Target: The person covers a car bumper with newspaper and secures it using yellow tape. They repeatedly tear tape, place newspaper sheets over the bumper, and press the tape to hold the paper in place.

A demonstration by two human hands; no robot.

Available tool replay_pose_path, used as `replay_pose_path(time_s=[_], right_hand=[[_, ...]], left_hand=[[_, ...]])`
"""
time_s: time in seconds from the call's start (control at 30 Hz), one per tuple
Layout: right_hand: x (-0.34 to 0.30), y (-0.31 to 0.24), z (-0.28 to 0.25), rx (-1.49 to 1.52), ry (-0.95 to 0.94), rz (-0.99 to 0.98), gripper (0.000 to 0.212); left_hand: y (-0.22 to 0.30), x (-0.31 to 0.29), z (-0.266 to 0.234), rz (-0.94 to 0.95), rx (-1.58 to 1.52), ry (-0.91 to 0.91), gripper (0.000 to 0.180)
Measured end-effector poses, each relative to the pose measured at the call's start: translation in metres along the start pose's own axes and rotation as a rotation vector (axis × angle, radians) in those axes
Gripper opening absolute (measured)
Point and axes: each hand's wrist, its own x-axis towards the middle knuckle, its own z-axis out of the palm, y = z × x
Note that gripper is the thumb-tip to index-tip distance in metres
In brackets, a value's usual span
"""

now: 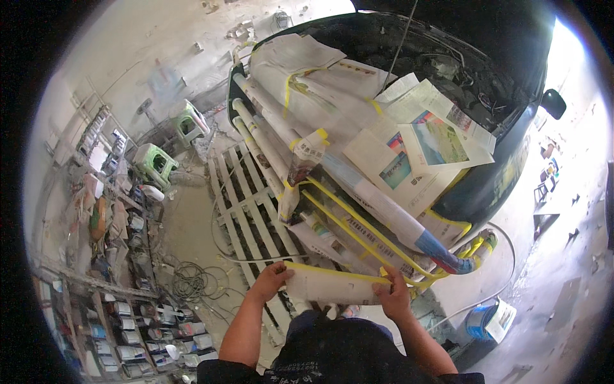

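A long strip of pale masking paper, edged with yellow tape along its top, is stretched between my two hands in front of my body. Fingers of my left hand pinch its left end. At the other end, my right hand grips the paper near a loose bit of yellow tape. Just beyond it are the tubular bars at the front of a dark vehicle, partly wrapped in paper and yellow tape. Printed paper sheets cover part of the front, beside the open engine bay.
A slatted pallet lies on the floor to the left of the bars. Coiled cable and green stools are farther left, with shelves of cans at lower left. A blue bucket stands at right near a hose.
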Motion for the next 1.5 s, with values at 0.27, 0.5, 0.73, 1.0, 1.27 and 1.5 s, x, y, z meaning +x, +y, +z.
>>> replay_pose_path(time_s=[0.27, 0.5, 0.73, 1.0, 1.27, 1.5], right_hand=[[0.029, 0.036, 0.021, -0.365, 0.01, 0.102, 0.052], [0.061, 0.038, 0.055, -0.836, 0.104, -0.096, 0.049], [0.08, 0.07, 0.068, -1.159, 0.156, -0.305, 0.049], [0.099, 0.067, 0.08, -1.167, 0.073, -0.254, 0.058], [0.117, 0.076, 0.083, -1.174, 0.166, -0.302, 0.053], [0.121, 0.076, 0.083, -1.17, 0.172, -0.256, 0.05]], left_hand=[[0.012, 0.082, -0.001, 0.205, 0.17, 0.321, 0.024], [0.011, 0.167, -0.01, 0.764, 0.728, 0.465, 0.023], [0.01, 0.202, -0.018, 0.925, 0.995, 0.362, 0.036], [0.015, 0.207, 0.005, 0.685, 1.208, 0.383, 0.048], [0.012, 0.212, 0.031, 0.636, 1.304, 0.571, 0.062], [0.016, 0.179, 0.049, 0.74, 1.361, 0.424, 0.07]])
